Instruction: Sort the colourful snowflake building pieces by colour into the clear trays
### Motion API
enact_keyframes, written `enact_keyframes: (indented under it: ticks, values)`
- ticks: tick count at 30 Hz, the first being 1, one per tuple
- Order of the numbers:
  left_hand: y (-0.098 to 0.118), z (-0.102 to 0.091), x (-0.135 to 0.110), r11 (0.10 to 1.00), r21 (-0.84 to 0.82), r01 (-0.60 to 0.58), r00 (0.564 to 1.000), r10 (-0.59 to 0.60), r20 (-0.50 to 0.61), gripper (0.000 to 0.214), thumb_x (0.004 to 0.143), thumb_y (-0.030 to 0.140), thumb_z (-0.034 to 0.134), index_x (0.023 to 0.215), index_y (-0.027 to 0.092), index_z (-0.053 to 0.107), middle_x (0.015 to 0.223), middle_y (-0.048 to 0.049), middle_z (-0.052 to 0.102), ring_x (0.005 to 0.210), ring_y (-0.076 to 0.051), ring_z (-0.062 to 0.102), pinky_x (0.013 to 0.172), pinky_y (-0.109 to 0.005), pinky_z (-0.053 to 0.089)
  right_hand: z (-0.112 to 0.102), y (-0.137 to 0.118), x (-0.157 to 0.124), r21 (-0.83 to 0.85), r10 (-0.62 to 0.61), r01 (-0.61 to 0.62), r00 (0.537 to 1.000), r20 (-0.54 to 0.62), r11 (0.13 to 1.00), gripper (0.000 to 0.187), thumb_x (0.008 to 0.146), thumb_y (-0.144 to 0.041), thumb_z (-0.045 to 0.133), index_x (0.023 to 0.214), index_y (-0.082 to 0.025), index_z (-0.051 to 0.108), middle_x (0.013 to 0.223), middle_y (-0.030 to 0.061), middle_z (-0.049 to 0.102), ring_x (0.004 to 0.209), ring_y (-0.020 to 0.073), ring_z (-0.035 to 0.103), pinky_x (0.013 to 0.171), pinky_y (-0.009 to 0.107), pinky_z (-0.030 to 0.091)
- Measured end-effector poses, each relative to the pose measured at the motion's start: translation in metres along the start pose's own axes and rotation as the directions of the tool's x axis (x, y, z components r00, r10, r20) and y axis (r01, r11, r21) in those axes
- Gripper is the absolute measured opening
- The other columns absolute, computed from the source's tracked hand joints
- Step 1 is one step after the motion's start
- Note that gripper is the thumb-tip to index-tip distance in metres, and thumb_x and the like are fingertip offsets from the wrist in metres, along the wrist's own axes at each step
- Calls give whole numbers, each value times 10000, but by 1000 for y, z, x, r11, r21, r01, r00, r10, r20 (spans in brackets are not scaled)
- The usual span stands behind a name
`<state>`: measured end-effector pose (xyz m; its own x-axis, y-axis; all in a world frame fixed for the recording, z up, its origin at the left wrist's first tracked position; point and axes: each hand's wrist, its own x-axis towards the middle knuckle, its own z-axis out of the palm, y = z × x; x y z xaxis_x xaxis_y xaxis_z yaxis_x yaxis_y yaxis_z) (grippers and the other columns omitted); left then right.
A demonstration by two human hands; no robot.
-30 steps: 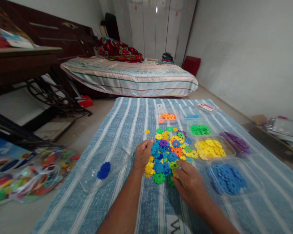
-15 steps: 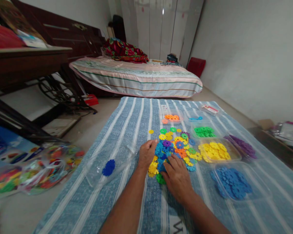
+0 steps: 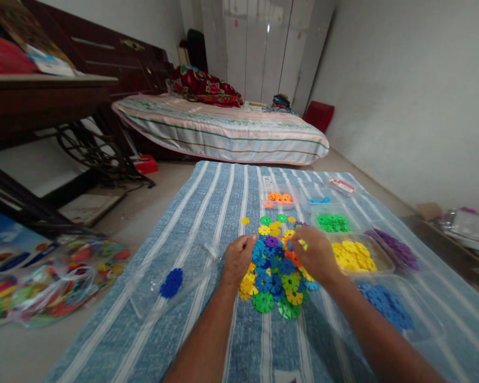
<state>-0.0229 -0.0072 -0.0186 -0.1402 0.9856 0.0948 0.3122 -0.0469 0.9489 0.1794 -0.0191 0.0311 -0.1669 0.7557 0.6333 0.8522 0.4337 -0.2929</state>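
Note:
A loose pile of toothed plastic discs in blue, yellow, green, orange and purple lies on the striped cloth. At its left edge my left hand is closed, thumb against the curled fingers; whatever it may hold is hidden. My right hand is over the right side of the pile with its fingers curled. A bit of yellow shows among those fingers, but I cannot tell whether it is gripped or lies beneath. Right of this hand stands a clear box of yellow discs.
Clear boxes hold green discs, blue discs, orange discs and purple discs. On the left, a clear plastic bag has a dark blue disc on it. Bagged colourful pieces lie on the floor.
My right hand has moved up and to the right from the near part of the pile, uncovering green and yellow discs there. My left hand stays at the pile's left edge.

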Motion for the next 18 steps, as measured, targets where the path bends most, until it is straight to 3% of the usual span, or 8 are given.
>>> enact_keyframes:
  ticks: [3,6,9,14,18]
  values:
    - [0,0,0,1000,-7,7,1000,-7,1,348,783,477,505,716,183,678,601,19,607,644,-156,564,590,-230,428,-16,42,50,-93,75,-88,988,-136,992,192,837,-258,481,775,-166,638,842,114,649,852,247,578,824,404,431]
    - [-1,0,0,1000,8,-12,1000,12,4,358,794,476,495,720,178,680,602,19,601,630,-149,552,587,-229,422,-22,61,66,-185,160,-211,953,-258,960,223,832,-316,503,851,-150,652,871,129,646,877,265,569,827,413,423]
    - [-2,0,0,1000,15,-26,1000,26,10,374,806,479,480,736,170,680,619,15,604,623,-144,543,592,-234,422,-12,50,43,-122,154,-178,970,-189,976,233,857,-301,466,824,-162,651,844,107,648,839,236,577,796,376,442]
    - [-3,2,0,1000,3,-16,1000,16,11,405,812,505,468,737,166,677,613,13,600,623,-146,544,584,-233,421,19,0,-20,19,45,-45,999,3,999,210,868,-243,470,770,-200,651,836,52,661,842,172,598,797,299,474]
    - [-2,2,-1,1000,1,-11,1000,11,14,406,817,506,462,738,171,677,618,11,607,621,-147,540,581,-235,424,36,-33,-51,128,-49,36,994,97,991,156,849,-268,533,846,-212,679,1001,86,646,990,214,576,878,377,473]
